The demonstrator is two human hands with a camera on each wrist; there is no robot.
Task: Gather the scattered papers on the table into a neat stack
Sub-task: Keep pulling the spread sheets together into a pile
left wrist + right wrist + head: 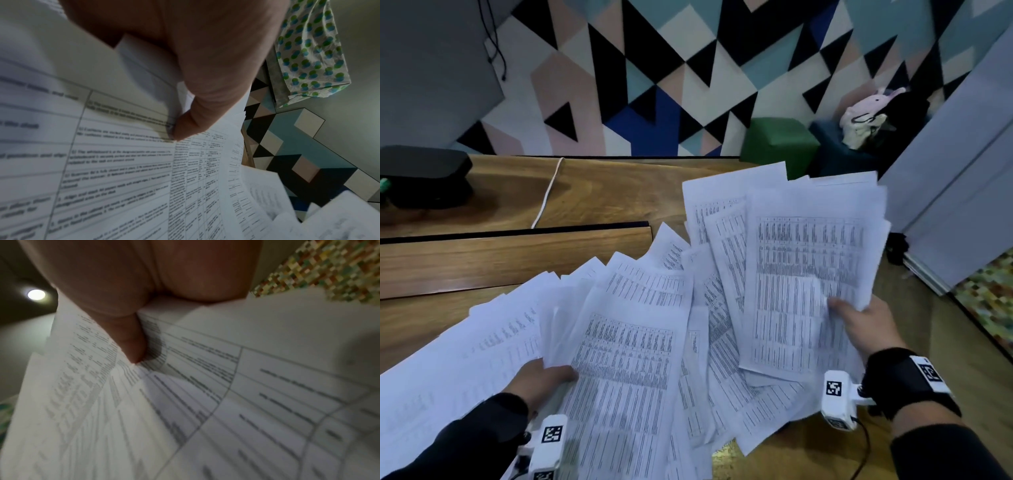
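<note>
Thin white papers (640,342), printed with dense grey tables, fan out loose and uneven above the brown wood-grain surface (500,260). The left hand (541,378) pinches the lower-left sheets, thumb on top, fingers hidden beneath. The right hand (866,329) pinches a squarer bundle the same way, its long axis running away from the person; the left sheets splay toward the far left.
</note>
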